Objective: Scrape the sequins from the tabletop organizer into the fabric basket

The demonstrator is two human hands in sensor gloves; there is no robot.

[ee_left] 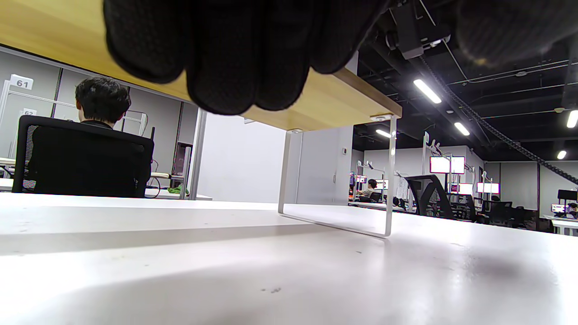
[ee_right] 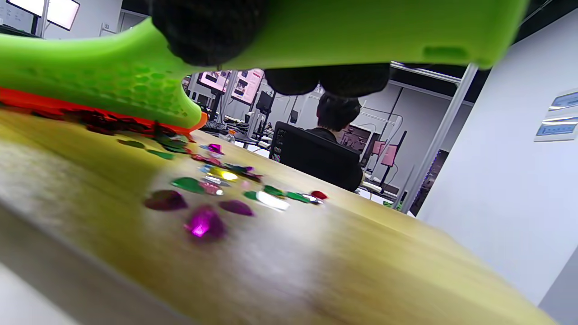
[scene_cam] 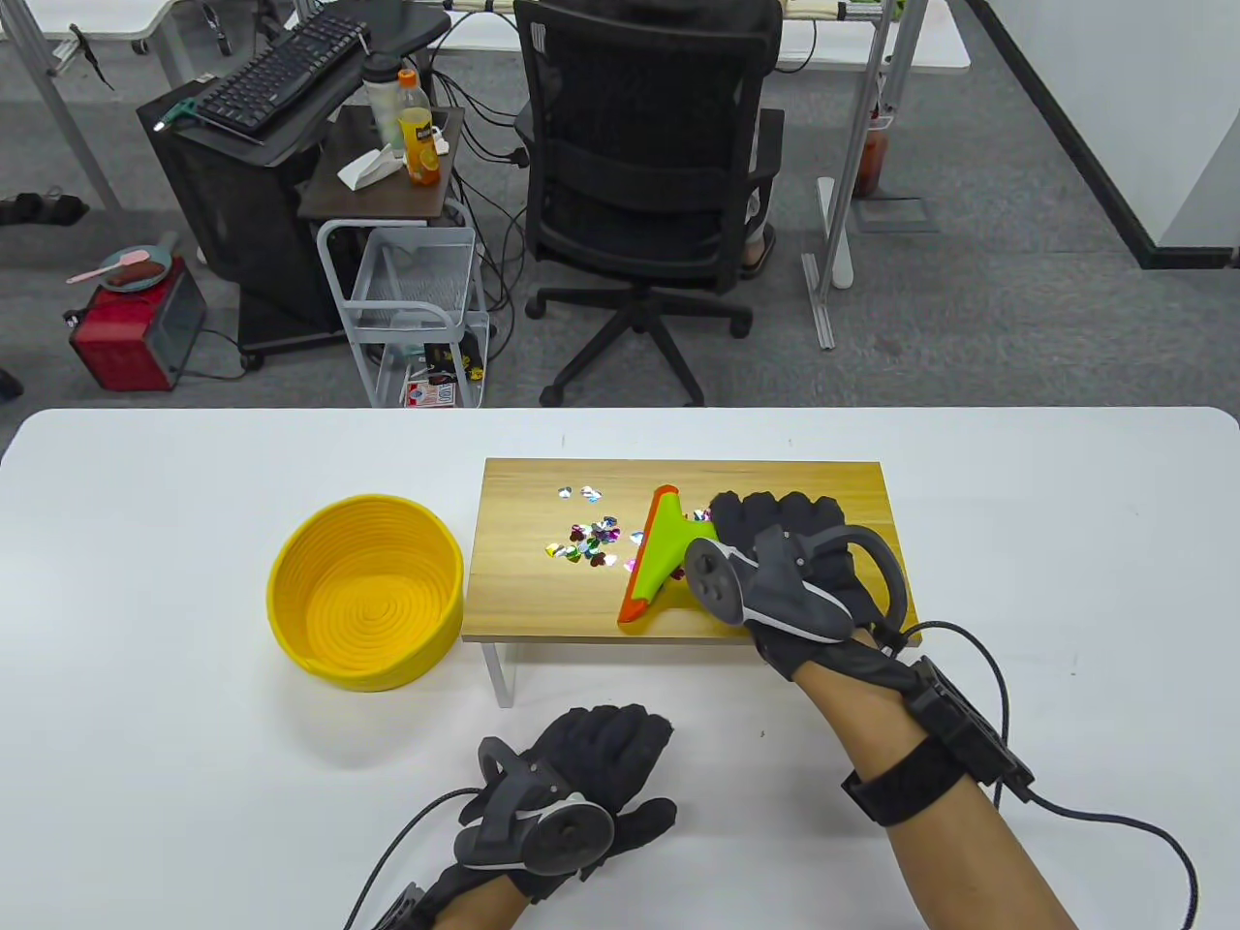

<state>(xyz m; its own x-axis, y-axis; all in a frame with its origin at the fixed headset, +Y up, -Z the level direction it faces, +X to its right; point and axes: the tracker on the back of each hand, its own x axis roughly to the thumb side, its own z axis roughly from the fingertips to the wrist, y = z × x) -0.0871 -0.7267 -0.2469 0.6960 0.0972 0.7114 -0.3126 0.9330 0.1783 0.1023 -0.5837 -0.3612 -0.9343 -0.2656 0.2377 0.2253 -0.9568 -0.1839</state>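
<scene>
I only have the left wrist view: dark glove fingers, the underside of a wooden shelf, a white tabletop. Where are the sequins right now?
Observer: The sequins lie on top of the wooden organizer, left of its middle.
Operator: Is a tool on them?
Observer: The right hand grips a green scraper, its orange edge on the wood just right of the pile.
Operator: Where's the basket?
Observer: The yellow basket sits on the table left of the organizer, with no sequins visible inside.
Operator: And my left hand?
Observer: The left hand rests on the table in front of the organizer, holding nothing.
</scene>
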